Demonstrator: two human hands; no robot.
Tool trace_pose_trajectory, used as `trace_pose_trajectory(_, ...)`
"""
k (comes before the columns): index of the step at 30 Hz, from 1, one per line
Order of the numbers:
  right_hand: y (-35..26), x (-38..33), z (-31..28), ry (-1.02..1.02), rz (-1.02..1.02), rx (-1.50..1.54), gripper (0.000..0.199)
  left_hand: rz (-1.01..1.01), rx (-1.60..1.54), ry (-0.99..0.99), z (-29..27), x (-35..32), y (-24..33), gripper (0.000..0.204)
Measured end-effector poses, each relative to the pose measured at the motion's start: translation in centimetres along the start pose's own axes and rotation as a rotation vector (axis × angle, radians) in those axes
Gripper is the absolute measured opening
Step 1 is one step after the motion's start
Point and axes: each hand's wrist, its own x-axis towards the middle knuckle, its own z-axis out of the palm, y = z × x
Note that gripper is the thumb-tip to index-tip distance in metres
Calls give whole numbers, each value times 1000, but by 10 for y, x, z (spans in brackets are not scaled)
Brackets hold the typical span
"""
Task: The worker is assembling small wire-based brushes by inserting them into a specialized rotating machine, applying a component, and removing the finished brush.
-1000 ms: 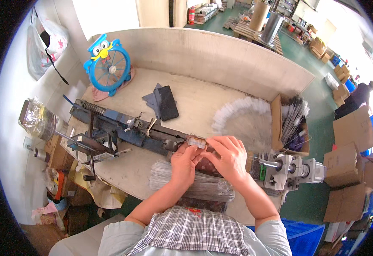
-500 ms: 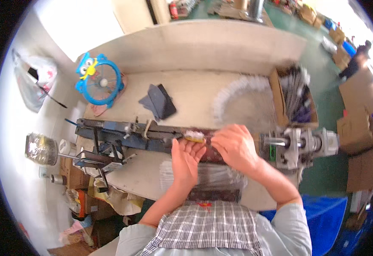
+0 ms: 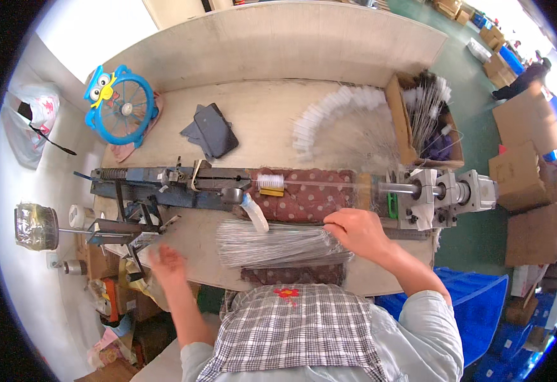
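Right hand (image 3: 360,234): fingers curled inward above the right end of a bundle of thin wires (image 3: 269,247); whether a wire is pinched between them cannot be told. The bundle lies to this hand's left, its long axis running left to right, roughly parallel to the bench machine. Left hand (image 3: 169,262): blurred, fingers apparently loose, well to the left of the bundle and just beside a black bar (image 3: 134,256); its grip cannot be told. The right hand is thus the nearer to the wires. Beyond and to the left of the right hand, a small white brush (image 3: 269,180) lies over spotted cloth (image 3: 320,202), a yellow piece (image 3: 271,191) just on its near side. The brush's wire stem runs rightward, past the right hand's far side, toward a metal shaft (image 3: 398,188).
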Motion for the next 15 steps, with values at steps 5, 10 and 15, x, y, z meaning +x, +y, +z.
trace_pose_trajectory(5, 12, -9, -2, -121, 197, 8, 18, 556, 218, 435, -34, 10, 85, 48)
trace_pose_trajectory(10, 20, -9, -5, -334, 443, 167, 24, 598, 147, 472, 3, -4, 40, 42)
trace_pose_trajectory(15, 20, -9, -18, -375, 329, 157, 20, 188, 91, 168, 10, -14, -25, 29)
